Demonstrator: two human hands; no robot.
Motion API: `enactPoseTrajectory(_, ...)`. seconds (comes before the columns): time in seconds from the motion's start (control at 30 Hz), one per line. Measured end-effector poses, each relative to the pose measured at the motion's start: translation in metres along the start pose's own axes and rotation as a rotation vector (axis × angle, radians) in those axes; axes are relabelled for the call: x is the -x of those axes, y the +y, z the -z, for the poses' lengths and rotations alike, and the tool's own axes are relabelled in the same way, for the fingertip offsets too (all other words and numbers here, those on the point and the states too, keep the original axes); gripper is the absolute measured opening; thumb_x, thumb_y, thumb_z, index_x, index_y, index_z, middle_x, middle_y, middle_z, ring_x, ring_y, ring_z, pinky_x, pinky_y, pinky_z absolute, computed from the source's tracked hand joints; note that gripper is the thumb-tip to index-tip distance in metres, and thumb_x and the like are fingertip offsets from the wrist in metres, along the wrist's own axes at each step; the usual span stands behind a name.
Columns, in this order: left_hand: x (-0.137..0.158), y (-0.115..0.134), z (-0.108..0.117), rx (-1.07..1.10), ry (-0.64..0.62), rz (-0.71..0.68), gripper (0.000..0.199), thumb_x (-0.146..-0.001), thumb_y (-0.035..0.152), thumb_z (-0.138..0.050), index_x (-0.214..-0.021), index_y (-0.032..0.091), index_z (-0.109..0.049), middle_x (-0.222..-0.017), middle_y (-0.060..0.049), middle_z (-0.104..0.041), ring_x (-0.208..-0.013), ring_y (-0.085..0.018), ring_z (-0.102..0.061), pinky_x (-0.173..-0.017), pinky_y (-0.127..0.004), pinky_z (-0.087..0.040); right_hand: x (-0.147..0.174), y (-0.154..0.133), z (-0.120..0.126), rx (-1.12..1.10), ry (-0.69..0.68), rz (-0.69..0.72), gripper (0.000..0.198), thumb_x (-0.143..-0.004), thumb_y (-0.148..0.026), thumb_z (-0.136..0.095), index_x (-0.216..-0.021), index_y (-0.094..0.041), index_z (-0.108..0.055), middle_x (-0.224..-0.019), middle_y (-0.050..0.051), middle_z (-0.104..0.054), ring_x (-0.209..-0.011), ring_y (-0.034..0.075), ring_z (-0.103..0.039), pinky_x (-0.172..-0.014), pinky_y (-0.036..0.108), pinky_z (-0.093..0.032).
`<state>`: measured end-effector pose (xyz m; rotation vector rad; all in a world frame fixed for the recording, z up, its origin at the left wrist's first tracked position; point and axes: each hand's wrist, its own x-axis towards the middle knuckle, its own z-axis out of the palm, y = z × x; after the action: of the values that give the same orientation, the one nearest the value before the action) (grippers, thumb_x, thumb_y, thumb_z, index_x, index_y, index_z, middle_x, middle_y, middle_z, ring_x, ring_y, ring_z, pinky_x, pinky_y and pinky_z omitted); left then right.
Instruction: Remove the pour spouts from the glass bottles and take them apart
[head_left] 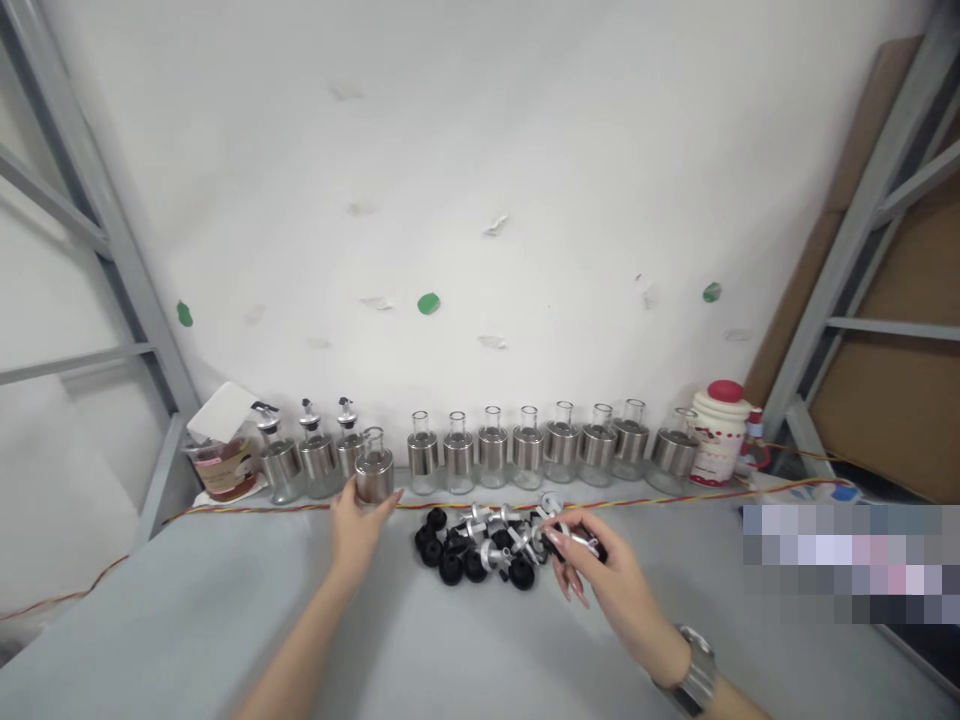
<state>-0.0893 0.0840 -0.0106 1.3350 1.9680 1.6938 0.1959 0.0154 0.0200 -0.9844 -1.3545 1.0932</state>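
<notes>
My left hand (pixel 358 530) is closed around the lower part of an uncapped glass bottle (pixel 374 472) with a steel sleeve, which stands upright. My right hand (pixel 592 555) is closed on a pourer spout (pixel 592 545), silver with black parts, at the right side of a heap of loose pourer spouts (pixel 495 553); the fingers partly hide it. Just behind the left hand, 3 similar bottles (pixel 316 465) have spouts fitted in their necks. To the right, several sleeved bottles (pixel 493 450) with open necks stand in a row along the wall.
A jar with an amber label (pixel 225 468) and a white card (pixel 223 412) on it stands at the left end. A cream jar with a red lid (pixel 720 440) is at the right end. Twisted wires (pixel 442 506) run across the grey table (pixel 187 620). Metal frame posts rise on both sides.
</notes>
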Motion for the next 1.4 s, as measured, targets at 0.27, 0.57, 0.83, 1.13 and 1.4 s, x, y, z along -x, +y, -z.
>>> enactPoseTrajectory(0.27, -0.003, -0.01, -0.005, -0.117, -0.098, -0.002, 0.057, -0.053, 0.05, -0.066, -0.093, 0.013, -0.052, -0.088, -0.011, -0.062, -0.086, -0.028, -0.057, -0.074, -0.039, -0.042, 0.0, 0.007, -0.001, 0.003, -0.062, -0.031, 0.027, -0.074, -0.043, -0.056, -0.077, -0.017, -0.05, -0.043, -0.006, -0.046, -0.035, 0.008, -0.041, -0.035, 0.019, -0.029)
enactPoseTrajectory(0.57, -0.003, -0.019, -0.01, -0.275, -0.064, -0.155, 0.062, -0.064, 0.047, -0.058, -0.113, 0.01, -0.049, -0.102, -0.012, -0.047, -0.102, -0.028, -0.045, -0.088, -0.041, -0.035, 0.003, 0.006, -0.003, 0.012, -0.085, -0.033, 0.026, -0.075, -0.042, -0.055, -0.078, -0.017, -0.051, -0.045, -0.006, -0.046, -0.036, 0.008, -0.041, -0.036, 0.018, -0.03)
enactPoseTrajectory(0.83, -0.004, -0.029, -0.013, -0.361, -0.093, -0.21, 0.063, -0.074, 0.043, -0.045, -0.126, 0.01, -0.037, -0.071, -0.001, -0.039, -0.073, -0.022, -0.048, -0.075, -0.039, -0.042, 0.002, 0.007, -0.004, 0.019, -0.08, -0.046, 0.028, -0.073, -0.044, -0.056, -0.077, -0.017, -0.05, -0.043, -0.006, -0.045, -0.035, 0.008, -0.039, -0.035, 0.018, -0.028)
enactPoseTrajectory(1.13, -0.006, -0.037, -0.018, -0.325, -0.112, -0.236, 0.057, -0.072, 0.043, -0.046, -0.12, 0.012, -0.045, -0.079, -0.004, -0.044, -0.081, -0.023, -0.052, -0.084, -0.04, -0.04, 0.001, 0.006, -0.004, 0.019, -0.075, -0.046, 0.028, -0.072, -0.045, -0.056, -0.076, -0.017, -0.051, -0.042, -0.006, -0.046, -0.035, 0.008, -0.04, -0.036, 0.018, -0.029)
enactPoseTrajectory(1.4, -0.005, -0.038, -0.02, -0.329, -0.123, -0.238, 0.059, -0.071, 0.036, -0.048, -0.123, 0.01, -0.042, -0.082, -0.006, -0.047, -0.085, -0.024, -0.051, -0.081, -0.04, -0.042, 0.001, 0.003, -0.006, -0.005, -0.05, -0.066, 0.031, -0.069, -0.047, -0.059, -0.073, -0.018, -0.05, -0.041, -0.007, -0.046, -0.033, 0.008, -0.04, -0.034, 0.019, -0.029)
